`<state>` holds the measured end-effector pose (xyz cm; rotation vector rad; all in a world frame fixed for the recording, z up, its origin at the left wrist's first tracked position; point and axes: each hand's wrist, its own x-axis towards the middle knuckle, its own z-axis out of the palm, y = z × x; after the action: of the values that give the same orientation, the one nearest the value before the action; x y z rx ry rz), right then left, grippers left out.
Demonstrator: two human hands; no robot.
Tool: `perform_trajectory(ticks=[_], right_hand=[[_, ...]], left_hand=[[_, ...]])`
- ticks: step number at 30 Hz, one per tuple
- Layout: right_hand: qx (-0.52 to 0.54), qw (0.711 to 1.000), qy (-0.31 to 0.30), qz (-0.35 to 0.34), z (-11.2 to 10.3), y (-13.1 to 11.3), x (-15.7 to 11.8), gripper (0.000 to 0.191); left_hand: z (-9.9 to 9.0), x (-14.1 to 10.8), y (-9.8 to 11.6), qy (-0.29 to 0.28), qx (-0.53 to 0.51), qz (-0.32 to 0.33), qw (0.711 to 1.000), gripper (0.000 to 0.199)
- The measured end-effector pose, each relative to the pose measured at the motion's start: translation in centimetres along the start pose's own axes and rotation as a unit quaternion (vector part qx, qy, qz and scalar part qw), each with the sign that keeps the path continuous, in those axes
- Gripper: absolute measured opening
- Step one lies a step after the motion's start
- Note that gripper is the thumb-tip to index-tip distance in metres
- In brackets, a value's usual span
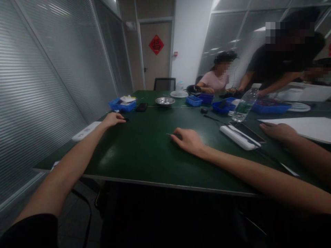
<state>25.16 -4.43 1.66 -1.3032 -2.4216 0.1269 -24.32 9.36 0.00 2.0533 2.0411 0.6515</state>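
My left hand is stretched out over the left side of the green table. Its thumb and fingers are closed on a small black object whose kind I cannot make out. Nearer the middle, my right hand rests low over the tabletop, fingers curled in. From its pinch a thin, light-coloured pointed tip sticks out to the left; the rest of that thing is hidden by the fingers.
Beyond my left hand are a blue tray, a black phone-like object and a metal bowl. To the right stand a white power strip and a plastic bottle. Another person's hand lies by white paper.
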Motion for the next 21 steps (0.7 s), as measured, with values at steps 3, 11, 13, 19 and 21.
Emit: perform_trajectory(ticks=[3,11,13,19,21], right_hand=[[0.001,1.000,0.005,-0.005,0.1,0.0,0.0,0.030],[-0.002,1.000,-0.004,-0.004,-0.1,-0.1,0.0,0.031],[-0.004,1.000,-0.004,-0.003,-0.1,-0.1,0.0,0.031],[-0.001,1.000,-0.008,-0.009,-0.2,-0.2,-0.1,0.032],[0.000,1.000,-0.014,-0.009,-0.2,-0.2,-0.1,0.032]], left_hand=[[-0.4,0.3,-1.0,-0.005,0.017,0.003,1.000,0.033],[-1.0,0.0,-0.8,0.004,0.061,0.007,0.998,0.032],[-1.2,0.0,-0.7,0.004,0.073,0.011,0.997,0.030],[-1.9,-0.1,-0.9,0.000,0.102,-0.005,0.995,0.029],[-2.1,-0.4,-0.8,0.002,0.110,-0.013,0.994,0.027]])
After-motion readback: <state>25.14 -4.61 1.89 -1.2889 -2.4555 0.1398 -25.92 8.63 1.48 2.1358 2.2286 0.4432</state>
